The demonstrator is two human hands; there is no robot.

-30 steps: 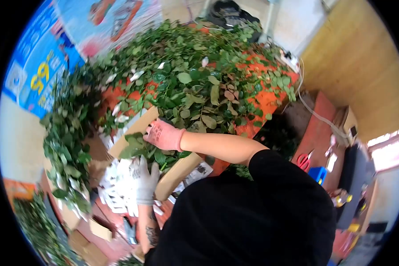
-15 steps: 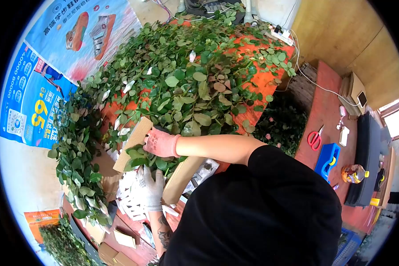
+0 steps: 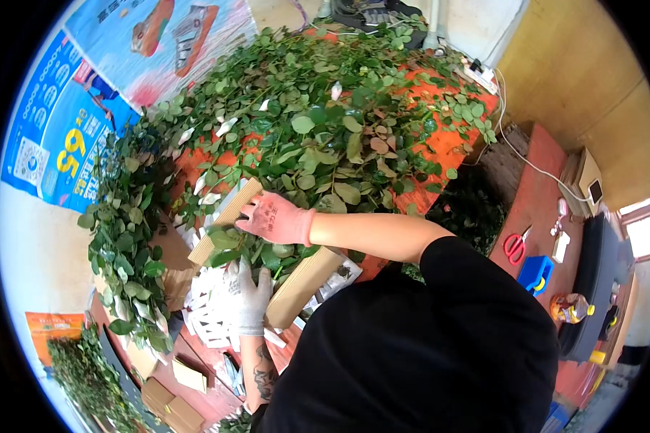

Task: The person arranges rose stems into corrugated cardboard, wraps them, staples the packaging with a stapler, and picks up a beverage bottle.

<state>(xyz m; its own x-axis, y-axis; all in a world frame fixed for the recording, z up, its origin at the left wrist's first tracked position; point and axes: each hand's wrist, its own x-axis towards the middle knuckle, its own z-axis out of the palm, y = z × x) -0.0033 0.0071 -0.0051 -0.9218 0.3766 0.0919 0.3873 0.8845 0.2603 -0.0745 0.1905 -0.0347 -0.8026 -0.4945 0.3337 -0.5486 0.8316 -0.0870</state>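
My right hand [image 3: 278, 218], in a pink glove, reaches in from the right over a bunch of leafy rose stems [image 3: 231, 242]. Its fingers are curled beside a strip of corrugated cardboard [image 3: 227, 220]; what lies under the fingertips is hidden. Below the leaves is my left hand [image 3: 249, 296] in a pale grey glove, thumb apart and fingers stretched up against the foliage. A second corrugated cardboard piece [image 3: 303, 287] stands to the right of my left hand. White paper strips [image 3: 208, 303] lie in a heap left of that hand.
Cut roses with leaves [image 3: 318, 123] cover the orange-red table [image 3: 440, 155]. More stems [image 3: 130, 231] hang at the left. On the right-hand table are red scissors [image 3: 514, 247], a blue tape dispenser [image 3: 534, 273] and a bottle [image 3: 569, 308]. Flat cardboard [image 3: 173, 405] lies at lower left.
The view has shifted slightly. My right hand has slid a little along the cardboard strip, its fingers still curled. The left hand stays under the leaves.
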